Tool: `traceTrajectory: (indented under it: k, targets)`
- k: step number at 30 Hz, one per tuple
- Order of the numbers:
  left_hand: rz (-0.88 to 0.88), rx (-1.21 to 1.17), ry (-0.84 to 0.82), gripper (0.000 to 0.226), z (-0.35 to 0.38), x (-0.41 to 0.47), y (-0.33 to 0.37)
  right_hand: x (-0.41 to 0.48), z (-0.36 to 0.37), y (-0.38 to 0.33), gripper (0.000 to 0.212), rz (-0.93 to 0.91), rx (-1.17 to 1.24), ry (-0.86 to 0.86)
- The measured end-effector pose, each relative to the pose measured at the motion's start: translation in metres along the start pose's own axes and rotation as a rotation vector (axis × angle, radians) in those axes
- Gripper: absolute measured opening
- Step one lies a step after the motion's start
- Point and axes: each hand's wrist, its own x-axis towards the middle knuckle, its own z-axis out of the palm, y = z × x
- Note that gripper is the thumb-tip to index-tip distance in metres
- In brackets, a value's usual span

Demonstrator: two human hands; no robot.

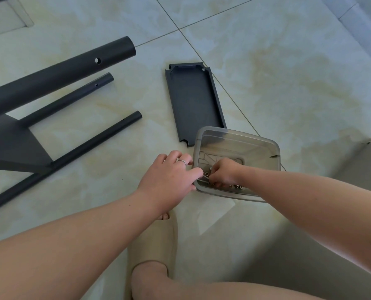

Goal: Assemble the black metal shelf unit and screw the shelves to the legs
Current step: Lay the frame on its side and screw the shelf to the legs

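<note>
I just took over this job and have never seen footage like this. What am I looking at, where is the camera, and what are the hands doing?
There is no machine here: a person is working with bare hands. The single picture comes from a camera worn on the person's head, looking forward and down.

On the tiled floor are a partly built black frame with tube legs, a loose black shelf lying flat, and a clear plastic tub at the shelf's near end.

The left hand touches the tub's near corner, apparently steadying it. The right hand reaches inside, fingers curled on small screws at the bottom. Exactly which piece it pinches is too small to tell.

A foot in a beige slipper shows below.
</note>
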Motion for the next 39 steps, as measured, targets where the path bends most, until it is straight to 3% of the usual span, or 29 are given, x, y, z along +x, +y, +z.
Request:
traceTrajectory:
  k: [3, 6, 9, 12, 16, 22, 30, 35, 37, 39]
  targets:
    - [-0.015, -0.004, -0.036, 0.031, -0.003, 0.001, 0.000, -0.008, -0.010, 0.003, 0.018, -0.057, 0.002, 0.114]
    - [-0.021, -0.033, -0.100, 0.040, -0.011, -0.001, 0.000, -0.021, -0.016, 0.003, 0.019, -0.092, 0.084, 0.115]
    - [-0.039, -0.036, -0.182, 0.053, -0.028, -0.008, -0.006, -0.041, -0.024, -0.009, 0.041, -0.125, 0.102, 0.086]
    - [-0.094, -0.022, -0.302, 0.048, -0.058, -0.023, -0.019, -0.071, -0.038, -0.032, 0.057, -0.193, 0.094, 0.103]
    - [-0.275, -0.098, -0.425, 0.043, -0.105, -0.055, -0.040, -0.122, -0.048, -0.072, 0.044, -0.314, 0.124, 0.204]
    - [-0.452, -0.136, -0.292, 0.034, -0.175, -0.125, -0.070, -0.195, -0.042, -0.152, 0.006, -0.544, 0.212, 0.319]
    - [-0.709, -0.363, 0.048, 0.005, -0.216, -0.223, -0.107, -0.278, 0.006, -0.287, 0.009, -0.750, 0.142, 0.407]
    - [-0.938, -0.410, 0.307, 0.010, -0.215, -0.256, -0.138, -0.295, 0.040, -0.330, 0.009, -0.748, 0.151, 0.377]
    - [-0.974, -0.453, 0.321, 0.005, -0.212, -0.260, -0.146, -0.290, 0.053, -0.332, 0.010, -0.727, 0.149, 0.369]
    - [-0.977, -0.470, 0.281, 0.017, -0.208, -0.261, -0.153, -0.280, 0.061, -0.331, 0.009, -0.700, 0.148, 0.354]
